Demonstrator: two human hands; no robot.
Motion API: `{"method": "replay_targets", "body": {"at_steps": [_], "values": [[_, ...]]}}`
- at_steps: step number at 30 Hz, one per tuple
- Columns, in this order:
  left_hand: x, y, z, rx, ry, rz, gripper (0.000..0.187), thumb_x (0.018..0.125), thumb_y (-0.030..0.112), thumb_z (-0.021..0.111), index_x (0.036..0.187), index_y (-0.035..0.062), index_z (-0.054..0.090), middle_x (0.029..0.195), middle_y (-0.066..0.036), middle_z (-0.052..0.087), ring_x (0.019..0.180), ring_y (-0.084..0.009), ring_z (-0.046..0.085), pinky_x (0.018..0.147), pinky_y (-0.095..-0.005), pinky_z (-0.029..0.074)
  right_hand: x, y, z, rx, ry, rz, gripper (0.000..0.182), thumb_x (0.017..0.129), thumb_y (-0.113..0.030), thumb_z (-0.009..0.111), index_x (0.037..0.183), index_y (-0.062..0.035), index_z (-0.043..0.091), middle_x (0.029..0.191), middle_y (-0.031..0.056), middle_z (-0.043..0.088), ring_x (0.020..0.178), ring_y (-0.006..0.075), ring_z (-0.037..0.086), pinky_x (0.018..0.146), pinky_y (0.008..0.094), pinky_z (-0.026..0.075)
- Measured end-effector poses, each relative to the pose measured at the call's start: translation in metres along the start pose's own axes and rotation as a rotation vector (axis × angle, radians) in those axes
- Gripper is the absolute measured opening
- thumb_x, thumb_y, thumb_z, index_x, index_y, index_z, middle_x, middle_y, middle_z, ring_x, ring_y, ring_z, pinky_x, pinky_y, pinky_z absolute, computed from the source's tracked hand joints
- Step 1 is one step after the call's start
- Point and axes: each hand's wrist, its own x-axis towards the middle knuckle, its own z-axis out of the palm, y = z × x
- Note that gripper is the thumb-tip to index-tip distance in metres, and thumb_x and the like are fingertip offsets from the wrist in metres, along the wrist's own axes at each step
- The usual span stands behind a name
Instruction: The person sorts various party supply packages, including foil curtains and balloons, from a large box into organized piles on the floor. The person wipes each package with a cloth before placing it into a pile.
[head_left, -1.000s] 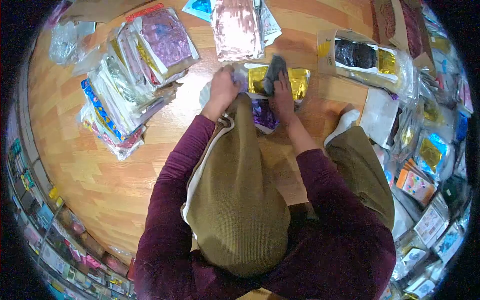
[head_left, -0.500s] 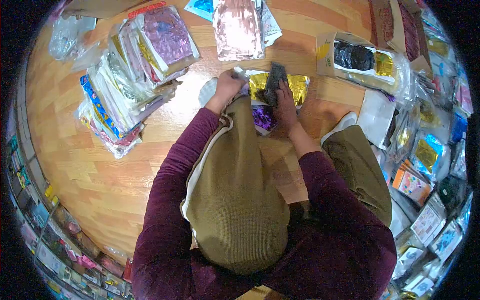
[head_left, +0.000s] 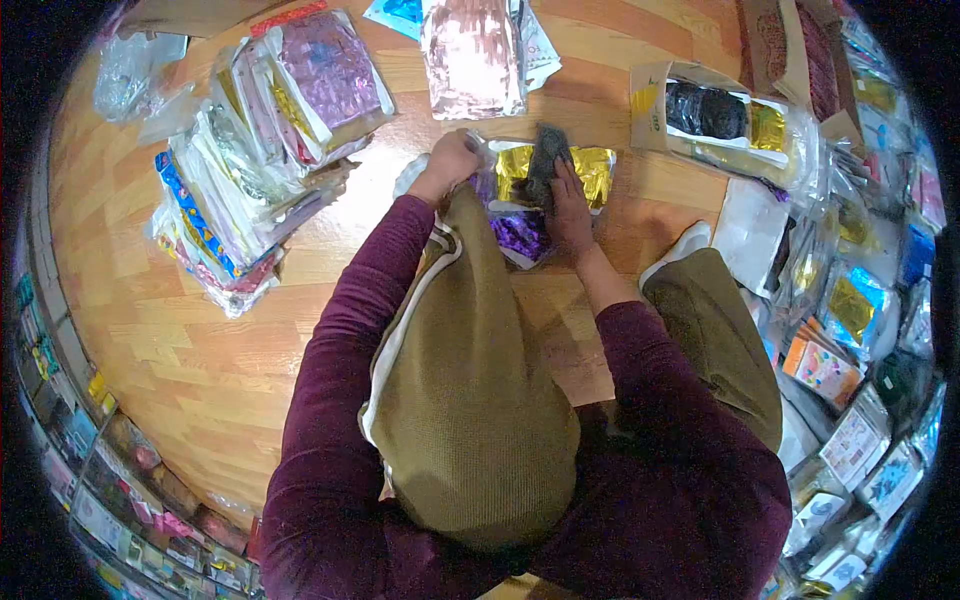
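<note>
— What are the fingers doing?

— The right hand [head_left: 568, 205] lies just above the middle of the frame, its fingers [head_left: 560, 172] curled around a dark grey wad [head_left: 546, 152] that looks like soft cloth or crumpled film. The left hand [head_left: 452, 160] sits beside it to the left, fingers bent down onto the edge of a clear packet [head_left: 418, 176]; whether they actually pinch it I cannot tell, as the knuckles hide the tips.

— And where is the thing they work on?

— The gold foil packet [head_left: 590, 170] rests flat on the wooden floor [head_left: 200, 330], directly under the right hand, with a purple foil packet [head_left: 522, 236] touching it on the near side.

— How would that gold one handle?

— I judge it light, thin and limp, with a slick plastic sleeve that slides easily. A pinch at a corner or along the sealed edge should hold better than a flat palm, and the foil would crease if squeezed.

— How does it look?

— Bright, crinkled, mirror-like gold under clear wrap.

— Around it?

— A fanned stack of packets [head_left: 250, 150] at upper left, a pink foil packet [head_left: 472, 55] at top centre, a cardboard box [head_left: 700, 110] with black and gold contents at upper right.
</note>
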Motion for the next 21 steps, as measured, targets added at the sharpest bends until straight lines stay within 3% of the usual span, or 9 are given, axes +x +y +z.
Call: {"method": "replay_targets", "body": {"at_steps": [3, 6, 11, 14, 15, 19, 21], "values": [[-0.009, 0.005, 0.005, 0.164, 0.1, -0.039, 0.024, 0.064, 0.018, 0.064, 0.079, -0.001, 0.062, 0.078, -0.023, 0.06, 0.077, -0.0356, 0.059, 0.067, -0.039, 0.047, 0.002, -0.002, -0.001, 0.035, 0.003, -0.015, 0.045, 0.064, 0.003, 0.052, 0.108, 0.0017, 0.044, 0.131, 0.0228, 0.03, 0.122, 0.0384, 0.028, 0.1, 0.044, 0.026], [-0.017, 0.006, 0.006, 0.109, 0.08, -0.033, 0.02, 0.064, 0.014, 0.061, 0.077, -0.0014, 0.062, 0.078, -0.023, 0.06, 0.078, -0.0358, 0.058, 0.07, -0.0393, 0.047, 0.008, -0.021, 0.006, 0.129, 0.091, 0.016, 0.05, 0.068, 0.0, 0.049, 0.117, 0.0011, 0.04, 0.131, 0.0215, 0.032, 0.122, 0.0364, 0.028, 0.1, 0.044, 0.025], [-0.026, 0.011, 0.001, 0.092, 0.073, 0.067, 0.023, 0.064, 0.009, 0.057, 0.085, -0.0011, 0.059, 0.08, -0.024, 0.059, 0.076, -0.0358, 0.058, 0.066, -0.0395, 0.046, 0.03, -0.07, 0.031, -0.033, -0.048, -0.181, 0.048, 0.076, -0.007, 0.042, 0.124, -0.0026, 0.037, 0.13, 0.0164, 0.035, 0.121, 0.0304, 0.032, 0.1, 0.0428, 0.027], [-0.028, 0.009, 0.005, 0.125, 0.117, 0.05, 0.022, 0.063, 0.008, 0.057, 0.084, -0.0004, 0.061, 0.079, -0.023, 0.059, 0.077, -0.0359, 0.058, 0.068, -0.0392, 0.046, 0.028, -0.049, 0.013, -0.139, -0.196, -0.161, 0.049, 0.077, -0.007, 0.042, 0.125, -0.0066, 0.038, 0.131, 0.0139, 0.034, 0.122, 0.0295, 0.031, 0.099, 0.0433, 0.028], [-0.029, 0.006, 0.007, 0.13, 0.119, 0.035, 0.02, 0.063, 0.008, 0.057, 0.081, -0.0001, 0.061, 0.079, -0.023, 0.059, 0.078, -0.0359, 0.058, 0.069, -0.0388, 0.046, 0.028, -0.037, 0.012, -0.179, -0.192, -0.09, 0.051, 0.076, -0.005, 0.043, 0.126, -0.0107, 0.038, 0.132, 0.0125, 0.034, 0.123, 0.0314, 0.03, 0.098, 0.0467, 0.028], [-0.032, 0.019, 0.001, 0.117, 0.136, -0.043, 0.02, 0.062, 0.01, 0.06, 0.08, 0.0, 0.062, 0.08, -0.022, 0.06, 0.08, -0.0352, 0.058, 0.07, -0.0383, 0.046, 0.022, 0.018, -0.016, -0.403, -0.143, -0.066, 0.052, 0.075, -0.005, 0.045, 0.126, -0.0124, 0.039, 0.133, 0.0132, 0.032, 0.122, 0.034, 0.03, 0.097, 0.0464, 0.029], [-0.033, 0.017, 0.001, 0.112, 0.152, -0.034, 0.02, 0.062, 0.01, 0.06, 0.08, -0.0001, 0.062, 0.081, -0.022, 0.06, 0.08, -0.0351, 0.058, 0.07, -0.0383, 0.046, 0.018, 0.035, -0.025, -0.463, -0.124, 0.119, 0.051, 0.075, -0.006, 0.046, 0.125, -0.0114, 0.04, 0.134, 0.0159, 0.029, 0.122, 0.0363, 0.029, 0.098, 0.0441, 0.029]]}}
